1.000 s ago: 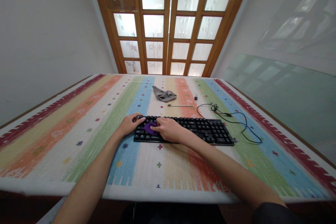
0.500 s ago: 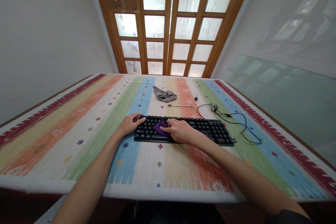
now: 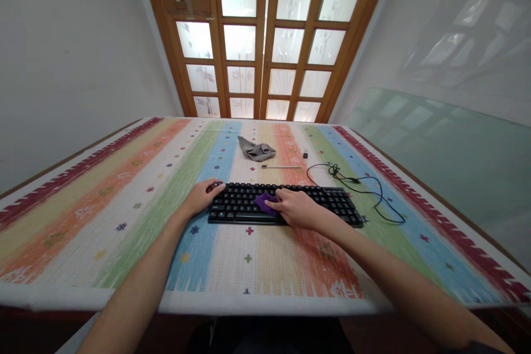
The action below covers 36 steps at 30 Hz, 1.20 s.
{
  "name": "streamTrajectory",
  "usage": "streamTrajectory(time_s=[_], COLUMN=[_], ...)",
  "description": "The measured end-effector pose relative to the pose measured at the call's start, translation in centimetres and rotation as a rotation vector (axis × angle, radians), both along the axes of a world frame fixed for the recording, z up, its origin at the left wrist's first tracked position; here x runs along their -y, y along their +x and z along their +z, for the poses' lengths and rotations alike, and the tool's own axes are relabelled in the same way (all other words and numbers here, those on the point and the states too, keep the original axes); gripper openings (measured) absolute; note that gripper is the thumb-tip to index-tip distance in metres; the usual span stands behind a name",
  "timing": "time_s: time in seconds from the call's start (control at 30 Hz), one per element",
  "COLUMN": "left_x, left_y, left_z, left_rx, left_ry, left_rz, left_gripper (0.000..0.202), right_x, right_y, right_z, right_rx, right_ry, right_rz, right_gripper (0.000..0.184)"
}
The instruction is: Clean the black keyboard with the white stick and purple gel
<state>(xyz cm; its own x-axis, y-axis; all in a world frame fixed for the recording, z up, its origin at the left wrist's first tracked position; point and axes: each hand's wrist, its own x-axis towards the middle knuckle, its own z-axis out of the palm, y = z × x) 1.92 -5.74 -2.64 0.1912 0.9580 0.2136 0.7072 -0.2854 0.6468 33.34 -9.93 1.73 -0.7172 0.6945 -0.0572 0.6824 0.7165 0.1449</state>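
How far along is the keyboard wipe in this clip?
Partway. The right hand presses a purple cloth onto the middle keys of the black keyboard, while the left hand rests on its left end. The cloth has travelled from the left keys toward the centre over the last second, so that part looks covered. The right-hand keys remain. A grey rag lies untouched farther back on the table.
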Motion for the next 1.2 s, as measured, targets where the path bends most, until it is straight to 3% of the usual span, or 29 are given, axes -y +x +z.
streamTrajectory(time_s=[0.53, 1.2], left_x=[0.0, 0.1], left_y=[0.0, 0.1], left_z=[-0.1, 0.1], left_rx=[0.019, 0.056], left_ry=[-0.004, -0.036], left_rz=[-0.008, 0.036], left_gripper=[0.052, 0.063], right_x=[0.6, 1.5], right_y=[4.1, 10.2], right_z=[0.2, -1.2], right_rx=[0.015, -0.048], right_ry=[-0.027, 0.013], right_rz=[-0.094, -0.17], right_gripper=[0.054, 0.056])
